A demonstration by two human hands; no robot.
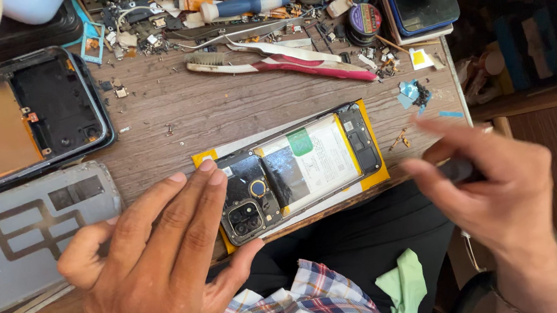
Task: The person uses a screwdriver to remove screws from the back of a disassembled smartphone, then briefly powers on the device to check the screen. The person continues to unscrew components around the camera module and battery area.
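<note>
Both hands work at the table [162, 115]. His left hand [156, 270] lies flat and open, fingertips pressing the camera end of the opened phone [299, 168], likely to keep it from sliding. His right hand [493, 187] is curled around a small dark tool [458, 169] just beside the phone. A toothbrush [279, 61] lies farther back.

Left grip [156, 270] flat, right grip [496, 183] pinched.
</note>
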